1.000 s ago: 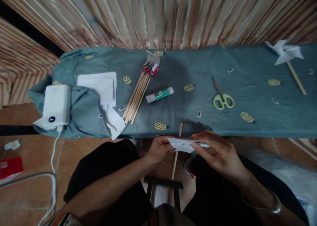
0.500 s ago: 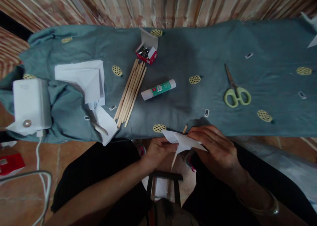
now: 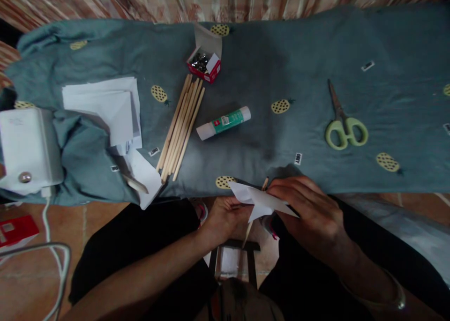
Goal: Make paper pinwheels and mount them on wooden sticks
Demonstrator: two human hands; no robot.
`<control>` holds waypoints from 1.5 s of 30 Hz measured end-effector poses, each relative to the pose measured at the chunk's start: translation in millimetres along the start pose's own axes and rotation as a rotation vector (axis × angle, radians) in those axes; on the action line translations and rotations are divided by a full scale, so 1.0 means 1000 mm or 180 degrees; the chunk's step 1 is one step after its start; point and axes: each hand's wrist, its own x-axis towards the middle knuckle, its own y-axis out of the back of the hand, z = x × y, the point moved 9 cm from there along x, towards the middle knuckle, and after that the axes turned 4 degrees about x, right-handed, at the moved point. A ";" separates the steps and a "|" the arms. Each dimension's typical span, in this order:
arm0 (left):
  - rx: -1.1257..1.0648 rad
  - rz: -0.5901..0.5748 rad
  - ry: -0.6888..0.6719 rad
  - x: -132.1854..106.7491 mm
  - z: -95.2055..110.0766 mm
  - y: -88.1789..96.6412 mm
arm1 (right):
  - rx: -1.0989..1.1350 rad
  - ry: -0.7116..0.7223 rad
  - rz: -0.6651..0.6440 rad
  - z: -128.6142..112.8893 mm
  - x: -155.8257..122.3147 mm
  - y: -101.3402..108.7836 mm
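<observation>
A white folded-paper pinwheel is held over my lap at the near edge of the cloth. A thin wooden stick runs behind it, its darker tip showing above the paper. My left hand is closed, pinching the left side of the pinwheel. From the right, my right hand grips the pinwheel with its fingers curled over the far side. Its fingertips are partly hidden by the paper. Whether either hand also holds the stick cannot be made out.
On the green cloth lie a glue stick, several wooden sticks and green-handled scissors. An open red box holds small metal pieces. White papers and a white device with a cable are at left.
The view has shifted slightly, so the things on the cloth appear spread further outward and higher. Both hands keep nearly the same hold on the pinwheel.
</observation>
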 end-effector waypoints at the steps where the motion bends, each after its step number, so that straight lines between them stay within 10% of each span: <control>1: 0.0005 0.0020 0.0001 0.000 0.000 0.001 | 0.0017 0.0002 0.0004 0.000 0.000 0.000; 45: 0.0258 -0.0074 -0.0099 0.001 -0.010 0.008 | 0.0017 -0.0206 0.0045 0.003 0.003 0.003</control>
